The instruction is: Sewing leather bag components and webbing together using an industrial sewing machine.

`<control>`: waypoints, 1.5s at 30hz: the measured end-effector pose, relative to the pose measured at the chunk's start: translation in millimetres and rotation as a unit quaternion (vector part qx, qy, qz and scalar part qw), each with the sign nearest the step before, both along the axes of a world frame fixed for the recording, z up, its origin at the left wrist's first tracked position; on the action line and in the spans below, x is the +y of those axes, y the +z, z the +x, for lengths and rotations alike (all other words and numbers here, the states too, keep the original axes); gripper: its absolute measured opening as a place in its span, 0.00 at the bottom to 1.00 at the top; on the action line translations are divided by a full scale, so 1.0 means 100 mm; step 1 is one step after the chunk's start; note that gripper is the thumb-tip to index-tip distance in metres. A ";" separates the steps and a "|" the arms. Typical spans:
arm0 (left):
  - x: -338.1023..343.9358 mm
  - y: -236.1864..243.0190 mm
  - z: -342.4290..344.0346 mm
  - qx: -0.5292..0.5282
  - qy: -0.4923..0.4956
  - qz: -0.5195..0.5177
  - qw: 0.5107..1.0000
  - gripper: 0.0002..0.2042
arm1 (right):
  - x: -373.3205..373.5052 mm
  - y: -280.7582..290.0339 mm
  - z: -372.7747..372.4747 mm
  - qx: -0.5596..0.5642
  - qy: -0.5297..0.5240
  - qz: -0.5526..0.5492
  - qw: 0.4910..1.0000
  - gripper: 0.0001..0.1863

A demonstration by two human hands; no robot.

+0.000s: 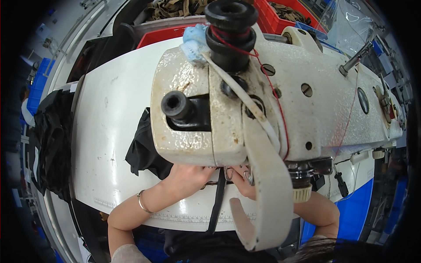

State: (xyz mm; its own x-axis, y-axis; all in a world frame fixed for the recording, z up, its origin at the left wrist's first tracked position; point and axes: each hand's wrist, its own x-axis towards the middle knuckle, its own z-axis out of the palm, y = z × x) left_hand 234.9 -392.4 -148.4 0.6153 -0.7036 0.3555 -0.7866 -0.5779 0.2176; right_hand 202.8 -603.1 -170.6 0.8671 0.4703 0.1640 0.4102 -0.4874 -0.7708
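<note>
A cream-coloured sewing machine (280, 92) fills the middle of the view and hides what lies under its head. My left hand (190, 179) reaches beneath the head from the left, its fingers out of sight. From the other side comes my right hand (245, 184), partly covered by the machine's curved guard (274, 193); its fingertips are hidden too. Between the hands a narrow black strip (215, 206), which looks like zipper tape, runs toward me over the table's near edge. Black fabric (147, 149) is bunched beyond my left hand and partly under the machine.
The white table (109, 109) has a ruler scale (175, 218) along its near edge. A pile of black fabric (51, 140) hangs at the left. Red bins (283, 17) with brown pieces stand at the back. A small black-handled tool (340, 185) lies at the right. Red thread (280, 114) crosses the machine.
</note>
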 end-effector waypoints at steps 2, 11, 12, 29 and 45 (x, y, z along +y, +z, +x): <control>-0.02 0.00 0.00 0.006 0.004 -0.010 1.000 0.13 | 0.00 -0.03 -0.02 0.002 -0.012 0.019 1.000 0.18; 0.00 -0.02 0.01 -0.037 0.010 0.010 0.999 0.13 | 0.03 0.15 0.02 0.058 0.027 0.020 0.998 0.16; 0.01 -0.06 0.01 -0.026 0.007 0.009 1.000 0.13 | 0.02 0.18 0.03 0.057 0.029 0.019 0.998 0.16; -0.06 -0.02 -0.07 -0.003 -0.020 -0.045 0.999 0.11 | -0.08 0.53 0.04 -0.503 0.114 -0.401 0.757 0.17; 0.06 -0.07 0.09 -0.025 -0.013 -0.025 0.999 0.13 | -0.01 -0.27 -0.06 -0.173 0.092 -0.132 0.972 0.20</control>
State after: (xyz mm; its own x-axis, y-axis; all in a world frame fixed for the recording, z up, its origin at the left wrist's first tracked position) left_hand 244.1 -386.7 -155.0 0.5773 -0.6998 0.4207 -0.8119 -0.5466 0.2049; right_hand 196.3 -604.5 -197.2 0.6788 0.6779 0.2822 0.7213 -0.5435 -0.4293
